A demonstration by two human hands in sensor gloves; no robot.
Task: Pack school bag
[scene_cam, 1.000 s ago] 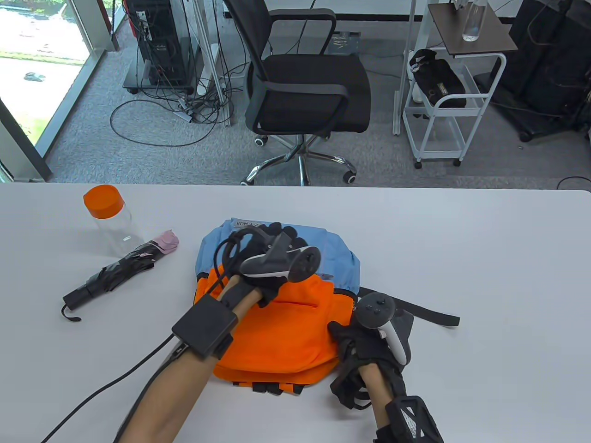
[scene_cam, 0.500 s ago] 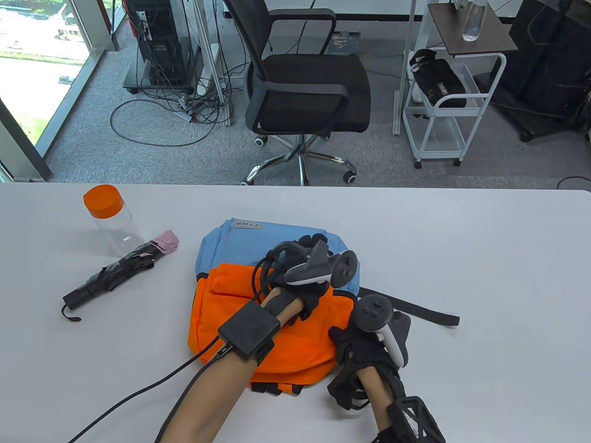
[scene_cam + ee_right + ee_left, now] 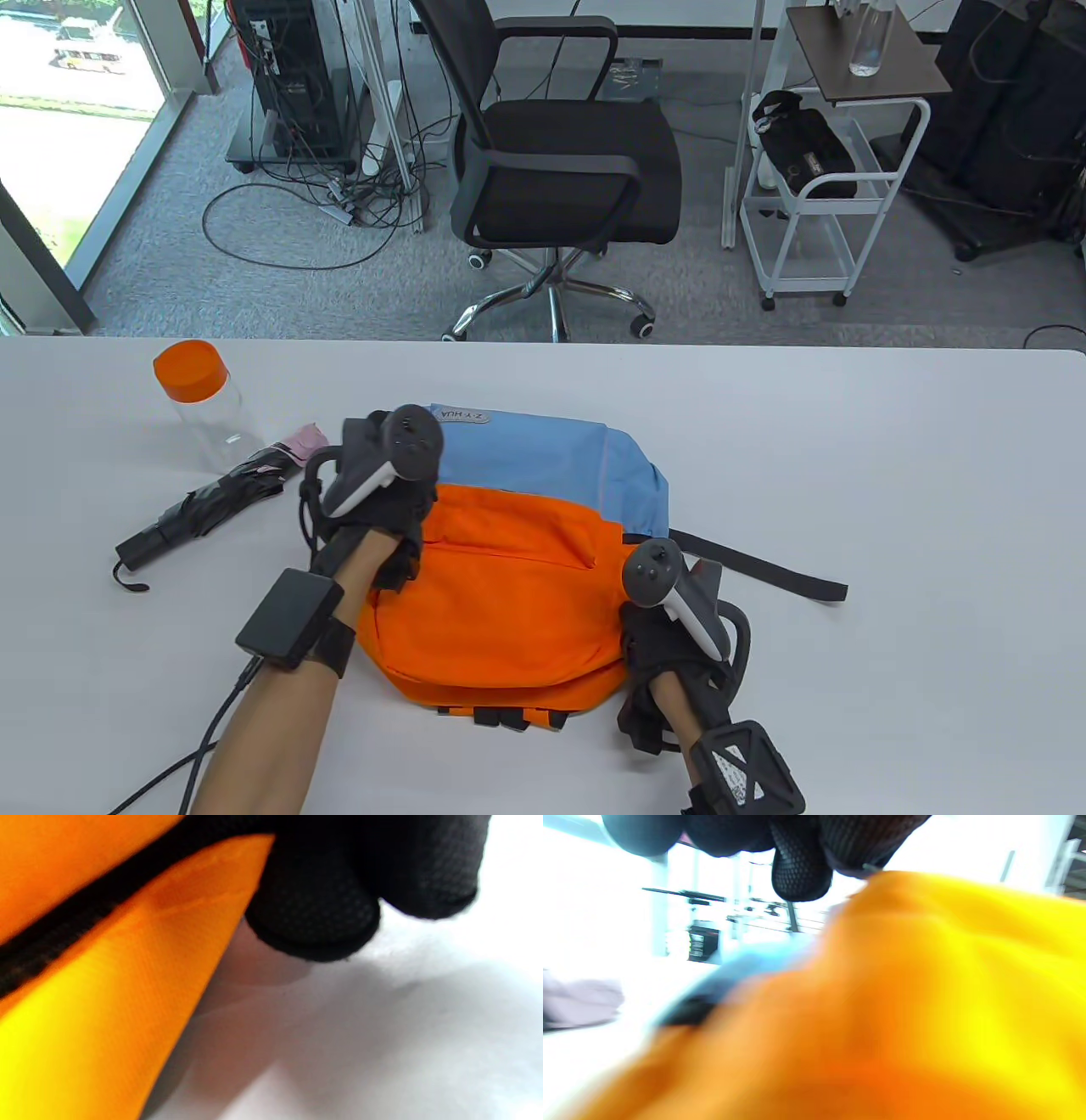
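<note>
The school bag [image 3: 517, 586], blue at the far end and orange at the near end, lies flat in the middle of the white table. My left hand [image 3: 373, 509] sits at the bag's left edge, where blue meets orange. In the left wrist view its gloved fingertips [image 3: 801, 878] hang curled just above the blurred orange fabric [image 3: 925, 1005], and a grip cannot be made out. My right hand [image 3: 657, 641] is at the bag's near right corner. In the right wrist view its fingers [image 3: 314, 908] curl over the bag's black-trimmed orange edge [image 3: 127, 955] and hold it.
A clear bottle with an orange cap [image 3: 204, 403] stands at the left rear of the table [image 3: 891, 509]. A folded black and pink umbrella [image 3: 212, 501] lies beside it, just left of my left hand. A black strap [image 3: 764, 573] trails right from the bag.
My left hand has swung from the bag's upper right across to its left edge. The bag's top now lies flatter. My right hand stayed at the near right corner and turned slightly.
</note>
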